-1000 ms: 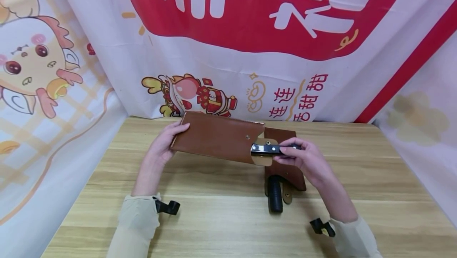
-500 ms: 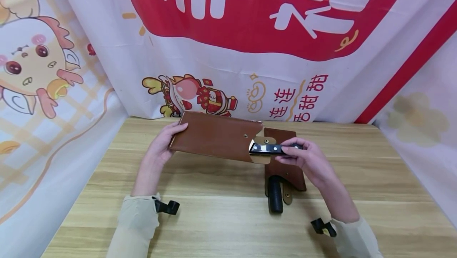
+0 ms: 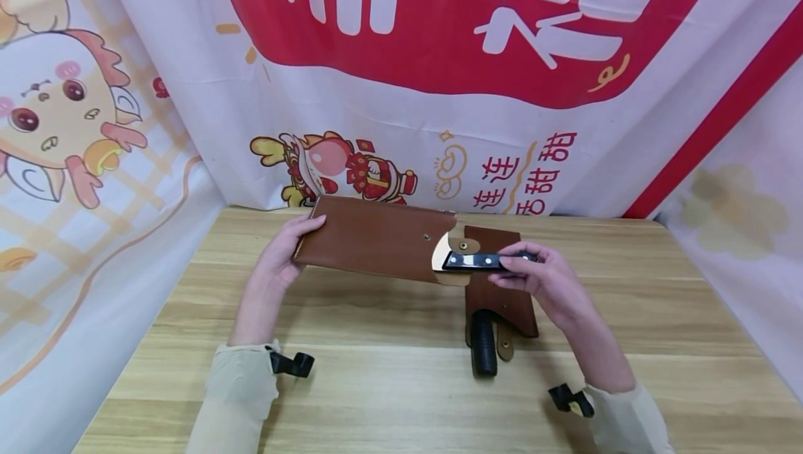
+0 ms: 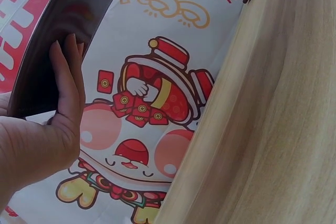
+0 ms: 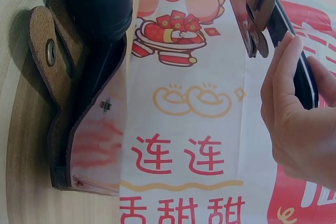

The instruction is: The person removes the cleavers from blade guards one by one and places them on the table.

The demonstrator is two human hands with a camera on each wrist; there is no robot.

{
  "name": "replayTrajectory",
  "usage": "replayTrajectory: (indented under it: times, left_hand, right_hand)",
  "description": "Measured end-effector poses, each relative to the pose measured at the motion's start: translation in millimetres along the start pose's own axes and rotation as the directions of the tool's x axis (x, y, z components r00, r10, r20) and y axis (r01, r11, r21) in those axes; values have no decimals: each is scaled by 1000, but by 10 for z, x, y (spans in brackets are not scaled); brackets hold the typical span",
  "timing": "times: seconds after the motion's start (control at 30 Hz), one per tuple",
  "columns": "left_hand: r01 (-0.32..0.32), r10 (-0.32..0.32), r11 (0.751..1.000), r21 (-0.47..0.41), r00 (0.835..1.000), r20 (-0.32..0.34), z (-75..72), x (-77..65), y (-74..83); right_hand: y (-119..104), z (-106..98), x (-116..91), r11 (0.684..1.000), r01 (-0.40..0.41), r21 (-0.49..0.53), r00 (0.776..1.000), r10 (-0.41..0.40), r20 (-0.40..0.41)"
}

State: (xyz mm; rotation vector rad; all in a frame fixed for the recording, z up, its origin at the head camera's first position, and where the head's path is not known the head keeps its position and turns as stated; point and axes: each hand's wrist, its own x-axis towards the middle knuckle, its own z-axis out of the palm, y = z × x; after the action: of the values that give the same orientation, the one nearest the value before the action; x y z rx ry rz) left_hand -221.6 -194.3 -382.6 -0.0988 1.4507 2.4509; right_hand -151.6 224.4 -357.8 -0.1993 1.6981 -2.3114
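Note:
My left hand point(image 3: 280, 253) grips the closed end of a brown leather knife sheath point(image 3: 370, 238), thumb on its front. In the left wrist view the fingers point(image 4: 68, 85) lie along its dark back. A knife point(image 3: 473, 261) with a riveted black handle sticks out of the sheath's open right end. Just a strip of its shiny blade shows; the rest is hidden inside. My right hand point(image 3: 547, 283) pinches the handle's far end. The sheath is held above the table, slightly tilted, with its strap hanging unfastened behind the handle.
A second brown leather sheath point(image 3: 511, 311) lies on the wooden table point(image 3: 389, 384), below and behind the right hand. A ribbed black handle point(image 3: 484, 346) pokes out of it toward the front, beside an unfastened snap strap point(image 3: 505, 344). A printed cloth point(image 3: 389, 119) hangs behind the table.
The right hand has drawn the knife a little to the right, while the left hand has shifted slightly left with the sheath. More of the blade shows at the opening.

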Motion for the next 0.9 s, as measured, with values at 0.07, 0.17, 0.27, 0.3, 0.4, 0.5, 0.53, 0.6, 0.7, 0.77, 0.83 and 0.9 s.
replayTrajectory:
  times: [0.07,0.17,0.27,0.3,0.4,0.5,0.53,0.6,0.7,0.77,0.83,0.9]
  left_hand:
    - [-2,2,1000,-7,1000,-6,1,-3,6]
    - [-3,2,1000,-26,1000,-27,2,-12,14]
    - [-1,-2,999,-47,999,-50,-3,-25,22]
    - [-1,-2,998,-56,999,-52,-4,-27,24]
    - [2,-5,998,-68,999,-47,-18,-27,31]
    - [-1,-2,998,-64,999,-48,-35,-24,29]
    - [-2,-1,998,-65,999,-47,-45,-23,29]
    - [-7,4,997,-73,999,-45,-57,-24,30]
    - [-18,15,996,-87,999,-44,-75,-24,35]
    - [-19,15,995,-100,999,-41,-87,-21,42]
    - [-15,10,994,-108,999,-43,-100,-18,51]
    - [-10,5,993,-115,999,-48,-114,-16,57]
  right_hand:
    - [-4,-1,-2,1000,4,2,1000,-4,4]
    - [-13,-7,-8,1000,4,7,1000,-4,4]
    - [-21,-13,-16,1000,4,10,1000,-5,3]
    - [-24,-15,-18,1000,4,7,1000,-4,3]
    - [-30,-18,-21,1000,6,3,1000,-6,6]
    - [-32,-26,-20,1000,5,-3,1000,-5,7]
    - [-34,-30,-20,1000,5,-6,1000,-5,8]
    - [-39,-41,-18,1000,2,-15,1000,-2,8]
    - [-51,-61,-20,1000,0,-28,1000,0,7]
    - [-60,-72,-24,999,-3,-33,1000,3,5]
    - [-68,-76,-29,999,-2,-35,1000,3,5]
    - [-72,-77,-33,999,-1,-38,1000,1,5]
